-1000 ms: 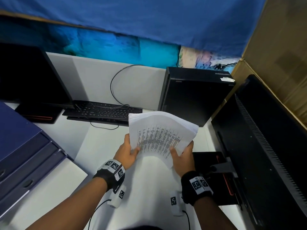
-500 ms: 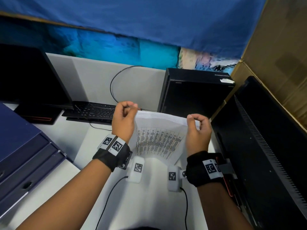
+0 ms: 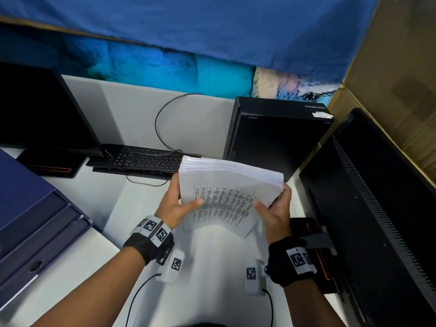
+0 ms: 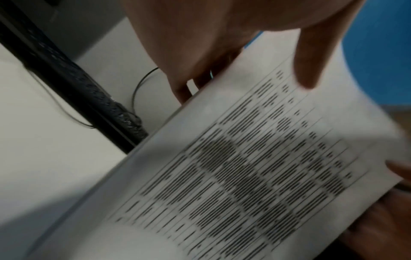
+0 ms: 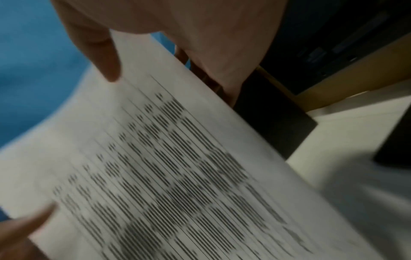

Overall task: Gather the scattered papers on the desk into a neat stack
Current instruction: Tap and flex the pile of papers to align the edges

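A thick stack of white papers (image 3: pixel 226 197) with a printed table on its top sheet is held up above the white desk (image 3: pixel 212 267), bowed upward in the middle. My left hand (image 3: pixel 179 204) grips its left edge, thumb on the top sheet and fingers underneath. My right hand (image 3: pixel 273 206) grips the right edge the same way. In the left wrist view the stack (image 4: pixel 244 167) fills the frame with my left hand (image 4: pixel 255 75) on it. In the right wrist view the stack (image 5: pixel 166 167) lies under the thumb of my right hand (image 5: pixel 155 70). Both wrist views are blurred.
A black keyboard (image 3: pixel 141 159) and a looped cable (image 3: pixel 162 123) lie behind the stack. A black computer case (image 3: pixel 273 135) stands at the back right and a black monitor (image 3: pixel 377 220) at the right. Another monitor (image 3: pixel 42 109) and blue drawers (image 3: pixel 30 218) are at the left.
Half a second ago both hands were at the stack's far edge, pressing it down on the desk. Now they grip its side edges and the stack is lifted and bowed.
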`<state>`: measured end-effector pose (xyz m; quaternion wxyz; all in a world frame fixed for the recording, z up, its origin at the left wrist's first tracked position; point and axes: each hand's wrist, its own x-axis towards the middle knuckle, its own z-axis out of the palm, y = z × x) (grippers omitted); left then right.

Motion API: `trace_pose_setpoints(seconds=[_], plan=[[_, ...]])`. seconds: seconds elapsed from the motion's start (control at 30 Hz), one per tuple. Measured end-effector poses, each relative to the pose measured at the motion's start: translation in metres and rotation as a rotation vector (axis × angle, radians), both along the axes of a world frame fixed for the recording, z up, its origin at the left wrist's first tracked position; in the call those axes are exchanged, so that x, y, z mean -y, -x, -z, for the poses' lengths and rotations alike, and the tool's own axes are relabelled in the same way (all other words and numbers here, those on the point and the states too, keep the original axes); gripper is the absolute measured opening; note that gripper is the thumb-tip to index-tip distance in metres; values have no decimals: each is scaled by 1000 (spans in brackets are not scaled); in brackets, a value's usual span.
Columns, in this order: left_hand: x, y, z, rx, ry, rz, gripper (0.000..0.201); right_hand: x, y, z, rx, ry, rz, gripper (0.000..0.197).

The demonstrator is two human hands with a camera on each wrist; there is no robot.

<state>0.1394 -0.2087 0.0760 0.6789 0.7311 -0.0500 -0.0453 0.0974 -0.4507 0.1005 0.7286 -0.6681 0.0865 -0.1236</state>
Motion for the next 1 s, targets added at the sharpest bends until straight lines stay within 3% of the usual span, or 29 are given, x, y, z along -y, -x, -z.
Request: trace_pose_setpoints(seconds=[0.13, 0.23, 0.3, 0.33, 0.4, 0.43, 0.5, 0.57, 0.67, 0.77, 0.87, 0.93, 1.0], plan=[[-1, 7, 17, -76, -224, -52, 68, -5, 4, 20, -199, 195, 46, 57], [8, 6, 12, -85, -285, -109, 39, -7, 5, 19, -250, 268, 50, 57], [12, 5, 6, -71, -298, -142, 36, -8, 8, -3, -117, 244, 103, 64], [12, 3, 2, -50, -298, -158, 39, -9, 9, -22, 38, 298, 158, 65], [12, 0, -6, 28, -318, -162, 39, -12, 7, -61, 321, 603, 189, 73], [11, -3, -10, 85, -354, -150, 35, -15, 6, -82, 374, 790, 173, 80], [11, -8, -18, 206, -453, -119, 30, -24, -2, -113, 292, 1143, 93, 88], [13, -10, -27, 320, -531, -91, 36, -32, -12, -127, 140, 1321, -102, 85], [15, -12, -37, 405, -581, -11, 43, -32, -24, -116, 68, 1335, -358, 61], [13, -12, -42, 374, -590, 23, 34, -23, -23, -99, 103, 1237, -347, 31], [3, -11, -39, 364, -542, 1, 27, -9, -19, -89, 124, 967, -294, 26], [-14, -11, -27, 393, -643, -147, 48, 6, -13, -86, 96, 743, -272, 32], [-36, -14, -1, 325, -806, -361, 80, 24, -10, -82, 39, 551, -232, 32]])
